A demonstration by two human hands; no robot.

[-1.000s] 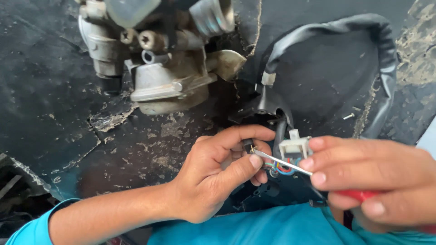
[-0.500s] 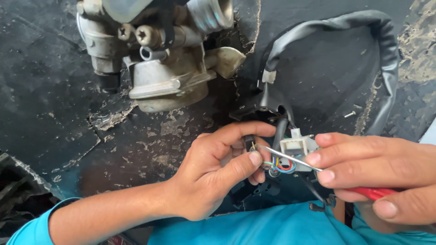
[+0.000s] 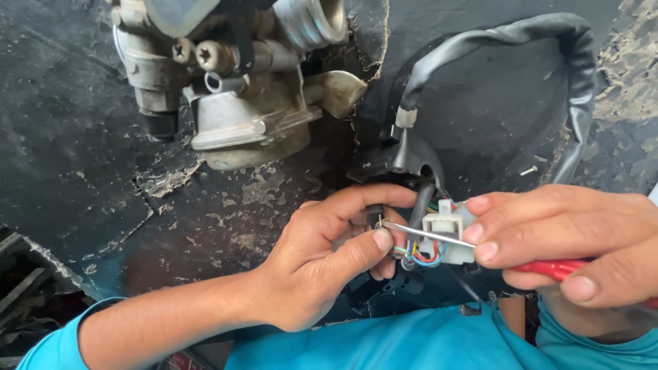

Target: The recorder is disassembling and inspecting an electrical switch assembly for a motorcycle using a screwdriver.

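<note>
Left hand [image 3: 322,264] pinching a small dark part [image 3: 374,214] between thumb and forefinger, just beside a white plastic connector [image 3: 444,226] with red, blue, yellow and green wires [image 3: 419,255] curling out beneath. Right hand [image 3: 569,240] gripping a red-handled screwdriver [image 3: 548,267], its thin metal shaft [image 3: 425,234] crossing the connector, tip touching the pinched part. Above, a black-sleeved cable loom [image 3: 548,41] looping over a grimy, cracked black surface [image 3: 68,137]. Top left, a dirty metal carburettor [image 3: 240,116]. Teal-clothed lap [image 3: 411,342] below.
</note>
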